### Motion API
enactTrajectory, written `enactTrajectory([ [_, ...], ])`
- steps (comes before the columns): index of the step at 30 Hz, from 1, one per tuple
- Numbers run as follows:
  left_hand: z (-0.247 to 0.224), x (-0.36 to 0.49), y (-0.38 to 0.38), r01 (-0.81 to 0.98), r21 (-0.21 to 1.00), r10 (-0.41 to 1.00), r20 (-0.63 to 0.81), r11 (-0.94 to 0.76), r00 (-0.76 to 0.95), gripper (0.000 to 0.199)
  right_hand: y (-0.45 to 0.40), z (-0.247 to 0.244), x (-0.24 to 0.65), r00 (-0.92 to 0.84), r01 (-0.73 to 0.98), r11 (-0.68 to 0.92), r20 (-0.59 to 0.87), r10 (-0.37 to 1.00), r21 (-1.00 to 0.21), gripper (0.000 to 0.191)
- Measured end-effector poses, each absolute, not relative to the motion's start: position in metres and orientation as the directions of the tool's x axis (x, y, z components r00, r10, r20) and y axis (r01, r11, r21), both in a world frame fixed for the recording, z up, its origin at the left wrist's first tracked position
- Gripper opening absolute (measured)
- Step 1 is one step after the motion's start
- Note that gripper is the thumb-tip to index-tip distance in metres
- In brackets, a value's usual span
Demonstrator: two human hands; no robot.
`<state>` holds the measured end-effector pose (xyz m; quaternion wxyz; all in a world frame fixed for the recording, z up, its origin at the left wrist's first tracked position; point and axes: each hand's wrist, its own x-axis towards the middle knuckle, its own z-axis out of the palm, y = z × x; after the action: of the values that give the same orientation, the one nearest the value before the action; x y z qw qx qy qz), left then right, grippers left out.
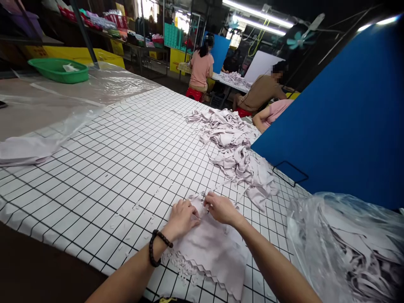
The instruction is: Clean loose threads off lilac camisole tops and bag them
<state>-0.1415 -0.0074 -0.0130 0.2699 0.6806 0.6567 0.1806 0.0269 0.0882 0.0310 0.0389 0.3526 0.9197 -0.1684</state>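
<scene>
A pale pinkish-grey cloth piece [211,252] with a zigzag lower edge lies on the grid-patterned table [126,143]. My left hand [182,216], below a dark beaded bracelet [154,248], rests at the cloth's upper left with its fingers curled down on the fabric. At the cloth's top edge, my right hand [221,207] pinches the fabric between thumb and fingers. The two hands are a short gap apart. Small white scraps [186,269] lie along the zigzag edge, and more are scattered left of the cloth.
Tangled pale cloth strips [233,155] are heaped beyond my hands. A blue panel [341,126] and a clear plastic bag [309,235] of fabric stand at right. Folded cloth [25,149] and a green basin [59,70] are at left. Several people sit farther back.
</scene>
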Motion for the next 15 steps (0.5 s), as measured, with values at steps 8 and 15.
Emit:
enactTrajectory([
  [8, -0.008, -0.139, -0.008, 0.782, 0.622, 0.993, -0.109, 0.036, 0.041, 0.021, 0.137, 0.004, 0.021, -0.504, 0.71, 0.339, -0.109, 0.857, -0.617, 0.016],
  [15, -0.007, -0.14, -0.008, 0.746, 0.665, 0.985, -0.15, 0.039, 0.082, 0.026, 0.22, 0.019, 0.04, -0.255, 0.808, 0.187, -0.044, 0.966, -0.559, 0.031],
])
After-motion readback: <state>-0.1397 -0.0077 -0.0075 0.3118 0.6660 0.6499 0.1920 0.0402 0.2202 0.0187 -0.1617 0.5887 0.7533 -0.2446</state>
